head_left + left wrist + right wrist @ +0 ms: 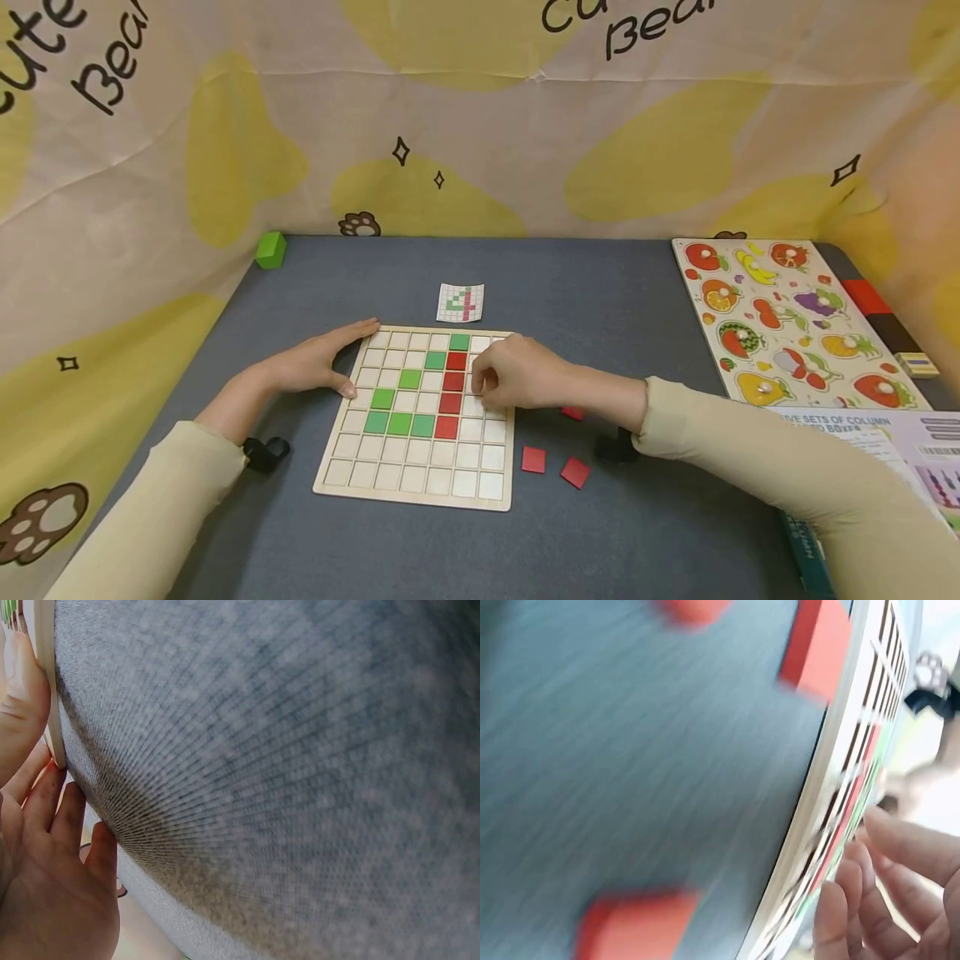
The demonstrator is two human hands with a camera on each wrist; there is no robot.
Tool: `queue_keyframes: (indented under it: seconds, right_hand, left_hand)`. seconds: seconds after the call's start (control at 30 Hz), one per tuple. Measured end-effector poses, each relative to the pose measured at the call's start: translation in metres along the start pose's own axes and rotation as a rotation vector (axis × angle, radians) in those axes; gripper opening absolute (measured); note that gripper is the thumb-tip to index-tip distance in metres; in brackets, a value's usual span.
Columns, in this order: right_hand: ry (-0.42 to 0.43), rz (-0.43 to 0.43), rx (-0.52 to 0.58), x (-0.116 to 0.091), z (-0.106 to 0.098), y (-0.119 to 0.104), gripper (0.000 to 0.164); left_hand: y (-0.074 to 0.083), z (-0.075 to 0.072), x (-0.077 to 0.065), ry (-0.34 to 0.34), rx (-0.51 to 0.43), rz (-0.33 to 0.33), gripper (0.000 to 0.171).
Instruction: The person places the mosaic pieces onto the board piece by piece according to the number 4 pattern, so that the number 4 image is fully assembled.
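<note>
A light wooden grid board (322,486) lies on the table. Green tiles (400,423) and a column of red tiles (450,403) fill some of its squares. My left hand (307,362) rests against the board's left edge, fingers extended to the upper left corner, thumb lower down. Over the right part of the board is my right hand (517,372), its fingers bent loosely beside the red column. In the right wrist view no tile shows between the fingers (907,847). Loose red tiles (534,460) lie right of the board, one partly behind the right forearm.
A small card (460,303) with a green and red grid pattern lies behind the board. At the back left corner sits a green block (271,250). A fruit puzzle board (795,325) and a printed box (911,433) occupy the right side. Patterned cloth (480,125) hangs behind.
</note>
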State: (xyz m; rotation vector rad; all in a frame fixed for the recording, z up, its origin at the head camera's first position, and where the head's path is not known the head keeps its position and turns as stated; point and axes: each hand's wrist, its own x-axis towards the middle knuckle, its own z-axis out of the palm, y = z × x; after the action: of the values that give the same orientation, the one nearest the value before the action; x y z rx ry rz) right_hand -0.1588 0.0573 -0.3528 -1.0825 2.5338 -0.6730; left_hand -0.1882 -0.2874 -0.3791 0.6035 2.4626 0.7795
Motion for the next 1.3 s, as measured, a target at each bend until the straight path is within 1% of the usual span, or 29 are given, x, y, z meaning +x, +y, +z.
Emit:
queue_keyframes:
  seconds: [0.07,0.13,0.33,0.47,0.57,0.67,0.83,0.93,1.07,1.17,1.3]
  right_hand:
    - [-0.028,0.012,0.015,-0.008,-0.010,0.012,0.009]
    - [-0.076,0.033,0.035,-0.017,-0.020,0.025,0.011]
    - [-0.258,0.088,0.103,-0.045,-0.045,0.060,0.027]
    - [-0.352,0.082,0.114,-0.056,-0.050,0.076,0.035]
    - [-0.374,0.067,0.100,-0.059,-0.048,0.081,0.037]
    - [-0.352,0.045,0.084,-0.061,-0.045,0.081,0.036]
    - [-0.280,-0.022,0.040,-0.061,-0.036,0.080,0.030]
    - [-0.255,-0.031,0.017,-0.060,-0.034,0.078,0.028]
    - [-0.217,0.031,0.039,-0.057,-0.032,0.072,0.024]
    - [-0.145,0.090,0.079,-0.051,-0.031,0.063,0.022]
    - [-0.045,0.124,0.144,-0.039,-0.024,0.045,0.016]
  left_hand:
    - [0.000,0.000,0.000,-0.004,0.001,-0.001,0.113]
    - [0.000,-0.001,0.001,-0.010,-0.001,-0.004,0.113]
    - [0.001,-0.001,0.000,-0.015,0.010,-0.019,0.111]
    - [0.001,-0.002,0.000,-0.016,0.014,-0.034,0.112]
    - [0.002,-0.002,0.000,-0.018,0.009,-0.035,0.112]
    - [0.002,-0.002,0.000,-0.016,0.009,-0.030,0.111]
    - [0.002,-0.001,0.001,-0.015,0.011,-0.023,0.112]
    - [0.001,-0.001,0.001,-0.016,0.012,-0.017,0.112]
    - [0.001,-0.001,0.001,-0.016,0.012,-0.012,0.113]
    - [0.001,-0.001,0.001,-0.016,0.013,-0.012,0.113]
    - [0.001,-0.001,0.000,-0.014,0.009,-0.011,0.114]
